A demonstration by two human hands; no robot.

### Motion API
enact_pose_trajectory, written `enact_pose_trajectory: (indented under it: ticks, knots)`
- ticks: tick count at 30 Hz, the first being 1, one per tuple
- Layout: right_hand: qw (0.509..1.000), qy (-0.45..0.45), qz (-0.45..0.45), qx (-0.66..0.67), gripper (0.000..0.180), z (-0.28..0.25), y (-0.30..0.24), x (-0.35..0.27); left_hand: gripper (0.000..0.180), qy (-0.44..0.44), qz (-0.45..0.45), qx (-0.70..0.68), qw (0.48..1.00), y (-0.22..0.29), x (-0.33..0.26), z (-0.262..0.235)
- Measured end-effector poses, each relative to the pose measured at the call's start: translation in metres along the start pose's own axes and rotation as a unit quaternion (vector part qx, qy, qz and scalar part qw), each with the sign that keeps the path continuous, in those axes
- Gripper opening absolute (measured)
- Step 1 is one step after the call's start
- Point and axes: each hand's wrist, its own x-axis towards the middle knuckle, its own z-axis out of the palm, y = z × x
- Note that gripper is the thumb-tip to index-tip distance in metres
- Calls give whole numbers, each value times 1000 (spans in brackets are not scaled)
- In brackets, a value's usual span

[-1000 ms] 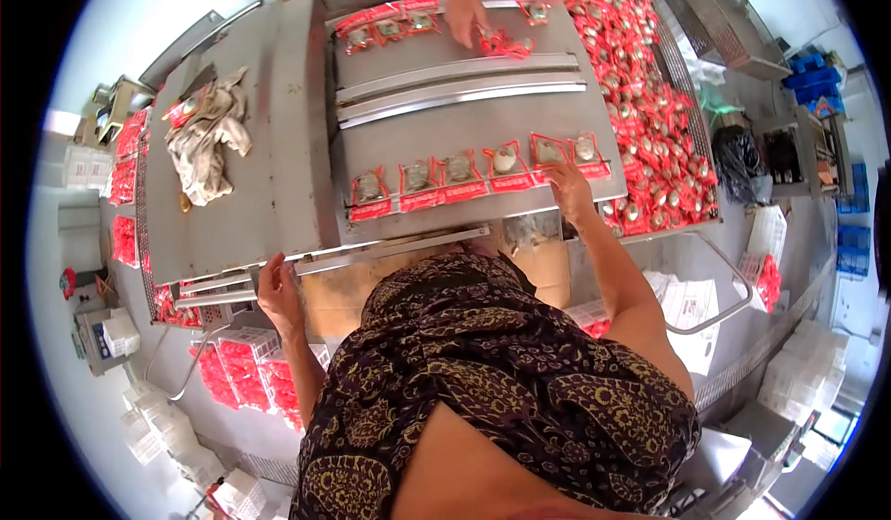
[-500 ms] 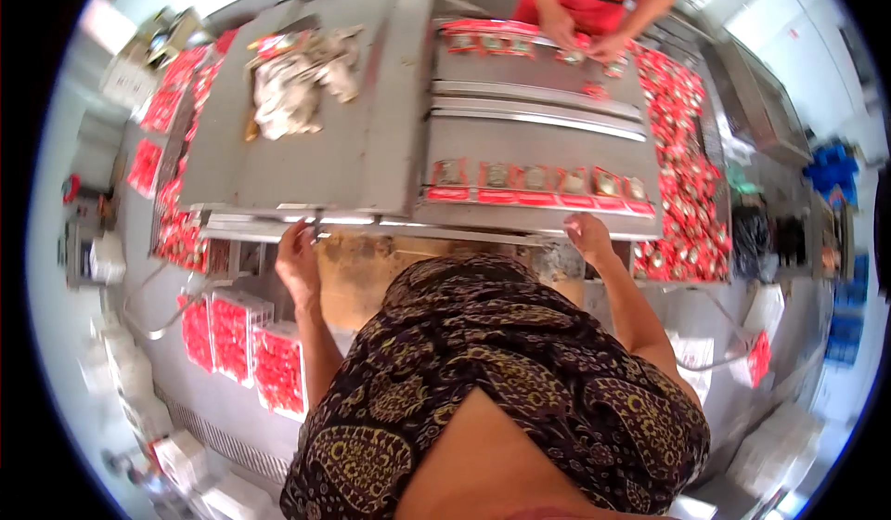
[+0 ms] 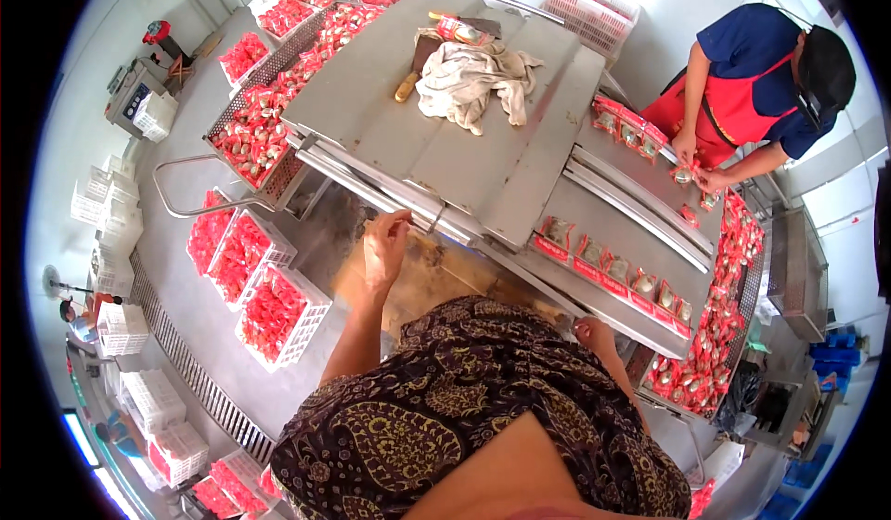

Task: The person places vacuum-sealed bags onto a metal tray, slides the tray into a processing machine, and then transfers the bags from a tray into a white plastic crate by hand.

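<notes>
Red pouch row [image 3: 617, 279], diagonal down-right.

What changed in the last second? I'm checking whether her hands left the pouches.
The right hand came off the row of red pouches to the machine's near edge. The left hand lifted off the rail and hangs empty. The pouch row and the cloth on the lid stayed put.

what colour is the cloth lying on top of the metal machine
Off-white, a crumpled cloth lying on the grey metal machine top; the head view shows it best.
</notes>
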Motion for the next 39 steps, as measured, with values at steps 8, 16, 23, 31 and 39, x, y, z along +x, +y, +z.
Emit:
enact_pose_trajectory:
  ticks: [8,16,23,31,39]
  knots:
    - [996,-75,2,55,20,-10,-42,-11,15,58,-5,13,998,4,24,-13]
    - [991,-95,92,35,24,-5,-56,-28,31,51,148,187,970,-66,235,32]
    - [979,-25,198,37,24,-1,-58,-102,45,-101,140,544,821,-117,341,97]
    - [961,39,272,29,24,-7,-74,-127,42,40,76,309,947,-112,380,31]
    - [891,189,76,405,34,-83,-116,-32,30,-418,58,-146,895,112,79,153]
